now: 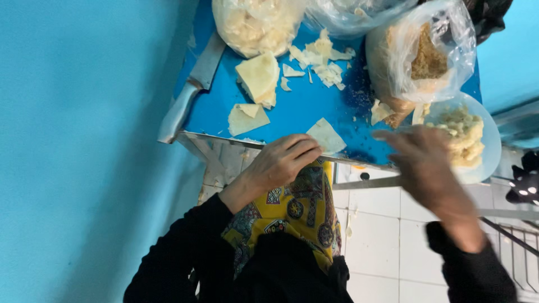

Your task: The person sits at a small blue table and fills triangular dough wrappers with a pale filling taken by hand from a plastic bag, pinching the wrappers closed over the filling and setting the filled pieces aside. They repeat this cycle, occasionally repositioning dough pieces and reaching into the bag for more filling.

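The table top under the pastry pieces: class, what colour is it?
Bright blue table top, clearest in the head view.

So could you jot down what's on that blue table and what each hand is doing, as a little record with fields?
surface: blue table
left hand: fingers on a pale dough sheet at the table's near edge
right hand: blurred, beside the plate of filling
knife: lying at the table's left edge
folded sheets: mid-table, with scraps beside them
bags: clear plastic, at the far side

Even bluish light, motion-blurred right hand [428,163]
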